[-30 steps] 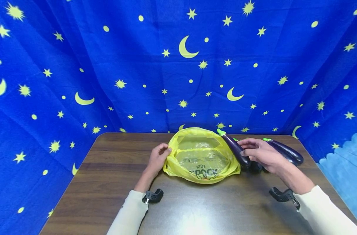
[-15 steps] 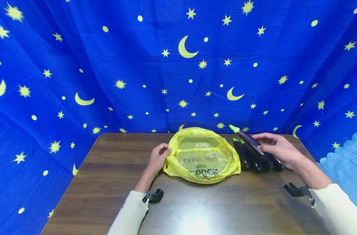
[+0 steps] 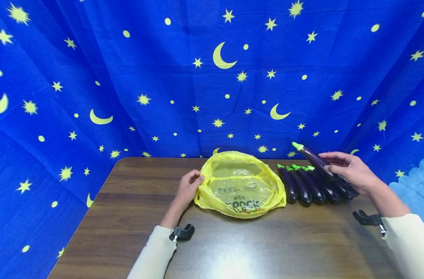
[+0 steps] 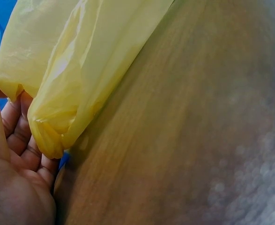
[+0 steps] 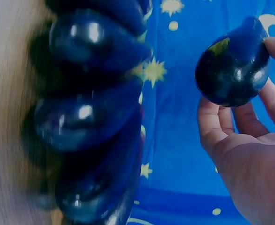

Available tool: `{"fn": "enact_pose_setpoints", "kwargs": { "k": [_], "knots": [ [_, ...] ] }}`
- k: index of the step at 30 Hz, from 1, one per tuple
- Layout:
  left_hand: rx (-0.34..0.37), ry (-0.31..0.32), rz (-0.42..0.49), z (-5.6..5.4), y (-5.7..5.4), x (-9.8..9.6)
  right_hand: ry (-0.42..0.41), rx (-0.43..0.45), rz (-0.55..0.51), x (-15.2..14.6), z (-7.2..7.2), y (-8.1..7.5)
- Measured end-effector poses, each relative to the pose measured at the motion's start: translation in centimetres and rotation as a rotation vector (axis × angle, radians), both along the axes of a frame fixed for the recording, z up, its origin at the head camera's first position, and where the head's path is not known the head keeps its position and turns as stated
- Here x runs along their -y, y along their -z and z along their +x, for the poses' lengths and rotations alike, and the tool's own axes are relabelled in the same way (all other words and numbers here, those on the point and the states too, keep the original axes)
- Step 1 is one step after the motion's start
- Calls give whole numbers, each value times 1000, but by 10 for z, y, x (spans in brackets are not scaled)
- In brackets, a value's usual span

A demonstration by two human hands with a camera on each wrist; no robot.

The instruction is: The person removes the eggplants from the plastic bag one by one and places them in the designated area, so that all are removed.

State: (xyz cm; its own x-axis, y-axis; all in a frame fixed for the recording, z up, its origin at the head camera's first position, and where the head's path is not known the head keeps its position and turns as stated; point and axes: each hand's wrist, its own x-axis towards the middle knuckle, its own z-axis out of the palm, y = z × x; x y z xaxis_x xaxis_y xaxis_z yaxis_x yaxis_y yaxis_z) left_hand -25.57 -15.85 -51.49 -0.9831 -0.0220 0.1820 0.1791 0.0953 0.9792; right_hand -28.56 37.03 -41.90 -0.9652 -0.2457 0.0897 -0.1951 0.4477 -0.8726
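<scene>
A yellow plastic bag [image 3: 233, 211] lies on the table with its mouth spread wide and printed lettering visible inside. My left hand [image 3: 187, 190] pinches the bag's left rim between thumb and fingers; the left wrist view shows the yellow film [image 4: 71, 84] running down past the curled fingers. In my right hand [image 3: 353, 172] is a dark purple eggplant [image 3: 314, 159] with a bright green stem end, tilted and raised above the others. The right wrist view shows the held eggplant [image 5: 233, 70] end-on between thumb and fingers. Several more eggplants [image 3: 302, 190] lie side by side right of the bag.
The brown wooden table [image 3: 135, 240] ends at a back edge against a blue curtain [image 3: 184, 77] patterned with moons and stars. A light blue cloth [image 3: 412, 197] hangs at the right. A dark wrist strap [image 3: 184, 232] shows on the left forearm.
My right hand has moved rightward with the eggplant, away from the bag and over the right part of the row, uncovering more eggplants. The left hand and bag stay put.
</scene>
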Motion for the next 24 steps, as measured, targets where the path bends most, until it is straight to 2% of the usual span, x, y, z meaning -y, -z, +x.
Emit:
{"fn": "enact_pose_setpoints", "kwargs": {
  "k": [4, 8, 13, 19, 24],
  "knots": [
    [-9, -18, -10, -6, 11, 2, 35, -24, 96, -12, -4, 1],
    [-21, -26, 1, -9, 18, 2, 66, -29, 178, -27, -9, 4],
    [-32, -8, 10, -9, 18, 4, 102, 22, 199, -42, -12, 8],
    [-35, -9, 5, -9, 17, 4, 116, 0, 264, -58, -19, 11],
    [-20, -22, 10, -9, 17, 3, 145, 29, 318, -68, -23, 10]
  ]
}}
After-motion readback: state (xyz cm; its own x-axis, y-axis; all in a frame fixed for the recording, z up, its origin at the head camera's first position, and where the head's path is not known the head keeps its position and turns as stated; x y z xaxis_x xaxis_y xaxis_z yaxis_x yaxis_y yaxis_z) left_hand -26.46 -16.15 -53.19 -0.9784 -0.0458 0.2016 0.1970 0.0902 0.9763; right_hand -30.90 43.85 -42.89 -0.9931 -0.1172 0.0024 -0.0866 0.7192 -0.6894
